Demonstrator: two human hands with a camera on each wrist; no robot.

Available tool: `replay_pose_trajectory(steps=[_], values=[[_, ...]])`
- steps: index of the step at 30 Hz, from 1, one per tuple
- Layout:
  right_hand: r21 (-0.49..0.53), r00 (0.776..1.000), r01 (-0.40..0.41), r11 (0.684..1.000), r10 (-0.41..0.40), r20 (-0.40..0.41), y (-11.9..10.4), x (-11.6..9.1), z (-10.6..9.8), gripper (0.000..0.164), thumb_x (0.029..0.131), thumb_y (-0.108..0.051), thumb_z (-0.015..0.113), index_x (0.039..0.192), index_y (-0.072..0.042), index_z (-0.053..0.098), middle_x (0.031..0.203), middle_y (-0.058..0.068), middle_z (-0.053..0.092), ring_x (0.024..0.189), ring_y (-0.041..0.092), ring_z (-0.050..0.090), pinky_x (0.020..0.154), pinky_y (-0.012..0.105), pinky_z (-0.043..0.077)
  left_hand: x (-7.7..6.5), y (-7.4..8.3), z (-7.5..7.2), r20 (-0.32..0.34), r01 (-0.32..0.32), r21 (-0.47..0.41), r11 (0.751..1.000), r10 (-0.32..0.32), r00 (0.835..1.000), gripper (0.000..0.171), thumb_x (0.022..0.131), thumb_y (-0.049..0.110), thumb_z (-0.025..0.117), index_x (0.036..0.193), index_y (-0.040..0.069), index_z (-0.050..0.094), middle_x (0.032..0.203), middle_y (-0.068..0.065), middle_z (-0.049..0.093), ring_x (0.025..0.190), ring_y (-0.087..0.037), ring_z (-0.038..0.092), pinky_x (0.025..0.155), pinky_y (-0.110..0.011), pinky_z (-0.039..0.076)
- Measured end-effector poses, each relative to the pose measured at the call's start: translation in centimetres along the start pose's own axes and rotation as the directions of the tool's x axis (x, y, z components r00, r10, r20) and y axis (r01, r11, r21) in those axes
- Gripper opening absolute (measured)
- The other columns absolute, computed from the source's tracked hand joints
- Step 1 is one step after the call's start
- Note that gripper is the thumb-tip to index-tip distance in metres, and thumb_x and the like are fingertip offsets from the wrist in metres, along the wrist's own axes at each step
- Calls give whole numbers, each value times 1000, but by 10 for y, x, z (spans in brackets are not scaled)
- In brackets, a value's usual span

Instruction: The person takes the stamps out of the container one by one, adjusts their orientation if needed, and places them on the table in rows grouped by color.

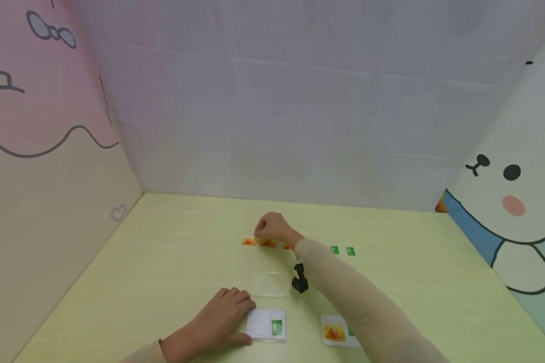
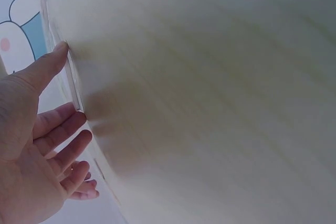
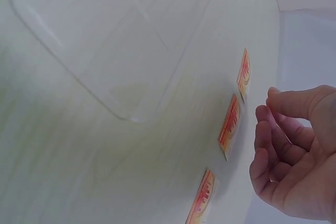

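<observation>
Orange stickers (image 1: 249,241) near right hand (image 1: 274,228), fingers curled, can't quite tell if pinching. Left hand (image 1: 220,318), fingers wide, touches white card (image 1: 259,323).

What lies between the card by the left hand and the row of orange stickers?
A clear plastic piece lies between the card and the orange stickers; the head view shows this.
</observation>
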State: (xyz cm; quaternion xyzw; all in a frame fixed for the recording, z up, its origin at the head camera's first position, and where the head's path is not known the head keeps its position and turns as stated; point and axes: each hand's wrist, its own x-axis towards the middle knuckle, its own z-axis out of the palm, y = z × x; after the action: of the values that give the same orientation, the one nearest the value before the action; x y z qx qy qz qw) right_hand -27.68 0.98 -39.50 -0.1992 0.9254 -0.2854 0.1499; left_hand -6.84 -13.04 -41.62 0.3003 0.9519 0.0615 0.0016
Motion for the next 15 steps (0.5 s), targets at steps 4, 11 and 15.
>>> replay_pose_trajectory(steps=[4, 11, 15], values=[[-29, 1000, 12, 1000, -12, 5, -2, -4, -3, 10, 87, -17, 69, 89, -8, 73, 90, 5, 70, 74, 11, 52, 74, 24, 49, 0, 0, 0, 9, 2, -3, 1000, -2, 1000, 55, 74, 55, 73, 112, 16, 63, 110, 5, 62, 100, -14, 54, 89, -35, 44], [-48, 999, 47, 998, -47, 6, -1, -10, -7, 10, 87, -17, 69, 88, -9, 73, 90, 6, 71, 76, 12, 55, 72, 24, 48, 0, -2, 1, 3, -3, 0, 1000, 3, 1000, 56, 74, 56, 72, 113, 16, 63, 110, 5, 61, 100, -14, 54, 89, -35, 44], [-48, 997, 76, 996, -75, 11, 2, -13, -6, 9, 87, -18, 69, 88, -10, 73, 90, 6, 71, 76, 12, 58, 71, 24, 48, 0, -2, 2, -15, -9, 2, 1000, 9, 1000, 56, 73, 56, 73, 111, 16, 63, 109, 5, 61, 99, -13, 54, 88, -34, 43]])
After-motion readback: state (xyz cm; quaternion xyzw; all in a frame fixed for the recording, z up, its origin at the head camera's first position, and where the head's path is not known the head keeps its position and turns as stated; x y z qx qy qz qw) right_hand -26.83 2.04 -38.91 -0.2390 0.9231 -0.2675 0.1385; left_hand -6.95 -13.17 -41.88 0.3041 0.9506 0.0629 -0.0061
